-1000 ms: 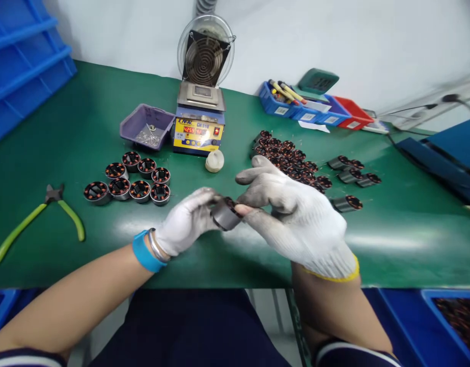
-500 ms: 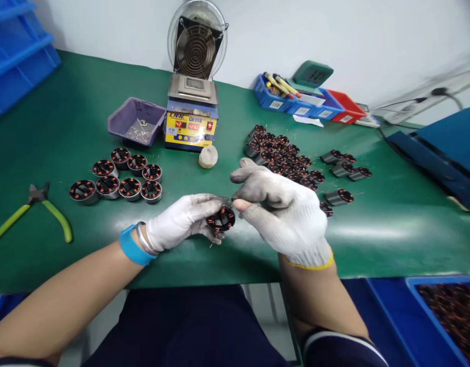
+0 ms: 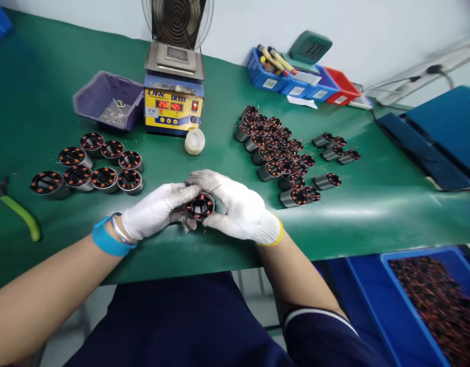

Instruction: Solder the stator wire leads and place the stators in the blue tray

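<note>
Between my two gloved hands is a motor stator point(image 3: 201, 206), a short metal cylinder with copper windings around a dark core, its open end facing up. My left hand point(image 3: 164, 206) grips it from the left, fingers bent around its side. From the right, my right hand point(image 3: 235, 206) curls round the same stator, thumb at the near edge and fingers at the far edge. A thin wire end sticks out near the right fingers. Several similar stators point(image 3: 104, 178) stand in a group to the left, and a larger group point(image 3: 271, 171) stands to the right.
Behind are a yellow-blue solder pot point(image 3: 173, 109), a purple scrap bin point(image 3: 105, 102) and a round white block point(image 3: 194, 141). Green-handled cutters point(image 3: 21, 216) lie at left. Pens fill a blue box point(image 3: 267, 81). A blue crate point(image 3: 406, 300) of copper-coloured parts sits lower right.
My right hand has gone from pinching beside the stator to wrapping around it. The camera view has shifted, and the display figures on the solder pot differ.
</note>
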The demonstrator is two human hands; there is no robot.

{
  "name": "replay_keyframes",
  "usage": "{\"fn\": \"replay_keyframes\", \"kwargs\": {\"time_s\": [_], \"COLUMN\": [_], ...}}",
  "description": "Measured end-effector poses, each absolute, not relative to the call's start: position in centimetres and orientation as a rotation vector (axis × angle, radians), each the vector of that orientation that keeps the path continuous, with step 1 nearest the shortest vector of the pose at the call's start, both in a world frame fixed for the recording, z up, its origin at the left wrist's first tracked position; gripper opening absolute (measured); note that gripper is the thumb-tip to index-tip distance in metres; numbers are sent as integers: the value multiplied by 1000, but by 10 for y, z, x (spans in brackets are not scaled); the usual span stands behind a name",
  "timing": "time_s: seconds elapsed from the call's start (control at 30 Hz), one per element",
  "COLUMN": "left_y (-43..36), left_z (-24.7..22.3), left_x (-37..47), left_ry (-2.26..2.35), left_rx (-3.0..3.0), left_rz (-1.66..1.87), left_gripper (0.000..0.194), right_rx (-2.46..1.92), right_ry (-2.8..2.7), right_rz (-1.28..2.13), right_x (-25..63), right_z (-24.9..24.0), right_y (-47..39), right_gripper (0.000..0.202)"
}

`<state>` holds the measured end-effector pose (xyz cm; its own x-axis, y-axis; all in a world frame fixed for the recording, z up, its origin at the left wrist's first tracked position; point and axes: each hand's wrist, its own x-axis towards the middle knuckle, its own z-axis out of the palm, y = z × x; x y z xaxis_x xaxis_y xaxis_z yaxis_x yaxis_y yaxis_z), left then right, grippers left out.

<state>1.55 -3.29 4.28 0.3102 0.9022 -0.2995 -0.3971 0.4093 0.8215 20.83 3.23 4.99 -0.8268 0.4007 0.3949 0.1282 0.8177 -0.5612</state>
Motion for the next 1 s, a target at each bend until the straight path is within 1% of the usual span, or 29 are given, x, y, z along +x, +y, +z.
{"fn": "replay_keyframes", "kwargs": {"time_s": [0.03,0.1,0.17,0.2,0.3,0.37,0.43,0.5,0.57,0.63,0.73,0.8,0.83,0.9,0.97,1.0], "left_y": [-32,-32,-33,-34,-37,-38,-38,-38,-40,-42,-43,-42,-41,-41,-43,-44], "left_z": [42,44,47,50,57,59,57,53,49,50,55,58,58,56,52,51], "left_x": [15,14,13,11,8,8,11,17,24,28,27,24,23,24,28,30], "left_ry": [927,1150,1359,1405,1361,1418,1467,1426,1339,1283,1205,1167,1157,1143,1156,1164], "left_rx": [743,869,1073,1184,1375,1342,1283,1243,1177,1036,748,588,545,570,667,705], "left_rz": [1002,1147,1235,1211,1073,1132,1208,1169,1071,1053,1302,1526,1577,1497,1282,1208], "left_gripper": [45,34,20,17,21,22,18,19,20,21,18,20,23,28,32,31], "right_rx": [-370,-412,-539,-604,-715,-704,-670,-677,-731,-797,-878,-913,-914,-894,-861,-842], "right_ry": [-2458,-2402,-2392,-2393,-2361,-2316,-2259,-2217,-2209,-2205,-2155,-2118,-2106,-2099,-2110,-2111], "right_rz": [650,495,363,314,236,195,146,118,156,232,282,275,267,251,236,229], "right_x": [206,205,210,212,218,218,216,212,209,208,209,209,209,207,204,203], "right_z": [47,44,44,44,47,49,50,50,49,47,45,44,44,43,42,42], "right_y": [32,33,37,38,40,39,36,32,27,24,24,25,26,25,21,19], "right_gripper": [49,45,46,48,49,47,46,44,43,41,38,38,38,37,38,39]}}
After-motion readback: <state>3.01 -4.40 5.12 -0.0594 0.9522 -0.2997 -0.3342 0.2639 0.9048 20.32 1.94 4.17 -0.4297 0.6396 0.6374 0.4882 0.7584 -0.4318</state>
